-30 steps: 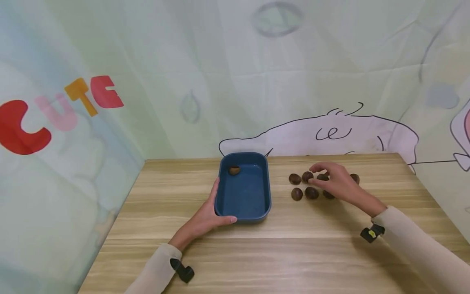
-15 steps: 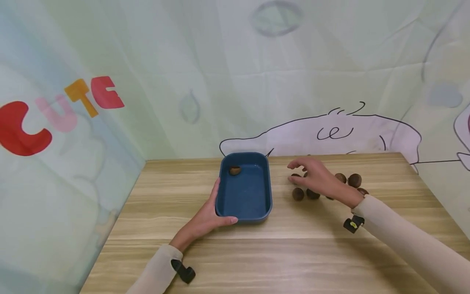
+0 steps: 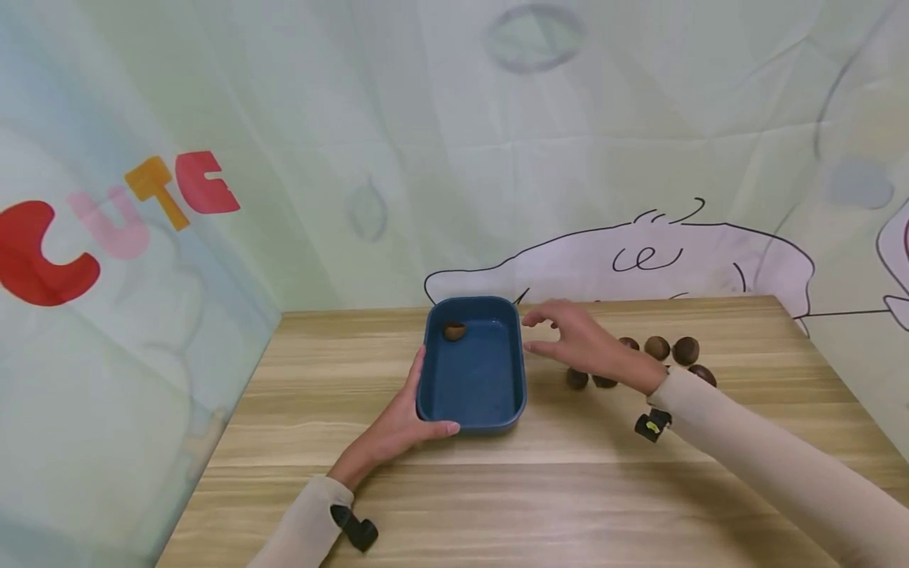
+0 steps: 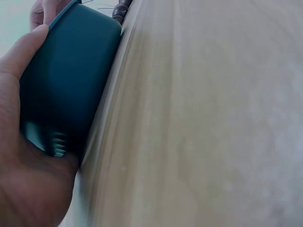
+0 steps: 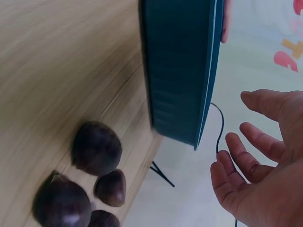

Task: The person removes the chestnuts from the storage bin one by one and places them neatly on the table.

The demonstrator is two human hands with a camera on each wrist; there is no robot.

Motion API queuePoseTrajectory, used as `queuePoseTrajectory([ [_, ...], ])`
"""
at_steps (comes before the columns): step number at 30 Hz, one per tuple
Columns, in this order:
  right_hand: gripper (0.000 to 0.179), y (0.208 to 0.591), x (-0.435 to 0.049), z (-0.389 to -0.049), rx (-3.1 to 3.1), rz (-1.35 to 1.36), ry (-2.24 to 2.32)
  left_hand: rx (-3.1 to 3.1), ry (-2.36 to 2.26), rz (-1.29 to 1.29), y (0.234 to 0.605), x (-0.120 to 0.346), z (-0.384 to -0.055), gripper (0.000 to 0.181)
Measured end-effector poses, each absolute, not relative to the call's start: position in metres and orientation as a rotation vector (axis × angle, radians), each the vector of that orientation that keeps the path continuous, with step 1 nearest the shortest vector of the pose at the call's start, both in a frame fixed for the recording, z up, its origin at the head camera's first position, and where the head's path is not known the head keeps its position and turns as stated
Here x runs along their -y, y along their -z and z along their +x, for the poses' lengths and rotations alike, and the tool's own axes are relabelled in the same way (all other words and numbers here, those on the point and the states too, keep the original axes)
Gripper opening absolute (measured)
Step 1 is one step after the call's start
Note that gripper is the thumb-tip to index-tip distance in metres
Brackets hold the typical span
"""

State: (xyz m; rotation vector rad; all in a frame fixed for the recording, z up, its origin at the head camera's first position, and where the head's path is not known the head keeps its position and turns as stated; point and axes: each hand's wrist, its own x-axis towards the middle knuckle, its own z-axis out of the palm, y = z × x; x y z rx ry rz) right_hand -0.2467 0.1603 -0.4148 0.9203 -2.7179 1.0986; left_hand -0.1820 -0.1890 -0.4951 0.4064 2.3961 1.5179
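A deep blue rectangular tray (image 3: pixel 472 383) stands on the table, with one brown chestnut (image 3: pixel 454 331) inside near its far left corner. My left hand (image 3: pixel 401 424) holds the tray at its near left corner, thumb (image 4: pixel 29 49) along the near rim and fingers on the left side. My right hand (image 3: pixel 578 339) hovers just right of the tray, fingertips close to its right rim. In the right wrist view, nothing lies between the spread thumb and loosely bent fingers of that hand. Several loose chestnuts (image 3: pixel 686 350) lie on the table right of the tray, some hidden under my right hand and forearm.
The wood-grain table (image 3: pixel 454 505) ends at a printed cloth backdrop (image 3: pixel 341 158) behind and along both sides. Black straps with small devices sit on both wrists, such as the left wrist device (image 3: pixel 355 528).
My right hand has moved left from over the chestnuts to the tray's right rim, uncovering the chestnuts on the right. The left hand and the tray stay in place.
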Motion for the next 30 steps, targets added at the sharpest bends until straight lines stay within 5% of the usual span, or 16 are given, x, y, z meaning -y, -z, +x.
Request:
queuePoseTrajectory([
  [30, 0.036, 0.426, -0.109, -0.268, 2.743, 1.044, -1.183, -2.364, -1.533, 0.409, 0.494, 0.189, -0.18, 0.137],
])
